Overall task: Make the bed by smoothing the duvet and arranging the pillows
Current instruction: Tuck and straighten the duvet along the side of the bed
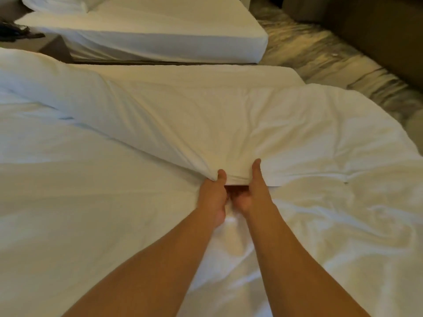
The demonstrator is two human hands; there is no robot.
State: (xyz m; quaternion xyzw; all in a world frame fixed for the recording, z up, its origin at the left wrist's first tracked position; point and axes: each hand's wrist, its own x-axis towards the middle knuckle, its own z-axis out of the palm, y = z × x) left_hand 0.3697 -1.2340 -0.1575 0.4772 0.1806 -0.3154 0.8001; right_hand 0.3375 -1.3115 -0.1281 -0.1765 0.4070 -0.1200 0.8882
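Presently catalogued, left to right:

Nightstand: dark wooden bedside stand [53, 45] at far left, wedged between the two beds; dark items on it too blurred to name.
Second bed: white-sheeted neighbouring bed [146, 28] beyond, with one white pillow [61, 4] at its head.
Duvet: thick white quilted duvet [229, 124] spread over the near bed [199, 73], rumpled, part folded back on itself; a bare strip of mattress shows along the far side.
Left hand: left hand [214, 194] clenched on the duvet's folded edge, thumb on top.
Right hand: right hand [250, 191] just beside it, likewise gripping that edge, thumb pressed flat on the fabric.
Floor: patterned grey-and-cream carpet [320, 53] at right.
Orientation: the fold's crease runs slantwise from upper left down to the hands; the duvet's long axis appears to run left to right across the view, along the bed.
Step in hand: judged to be the smoothing stage, the duvet edge being gathered for a pull.
Next move: likely calls for spreading the hands apart and drawing the fold flat, evenly, toward the uncovered side.
Pillows: none seen on the near bed; arranging not yet begun.
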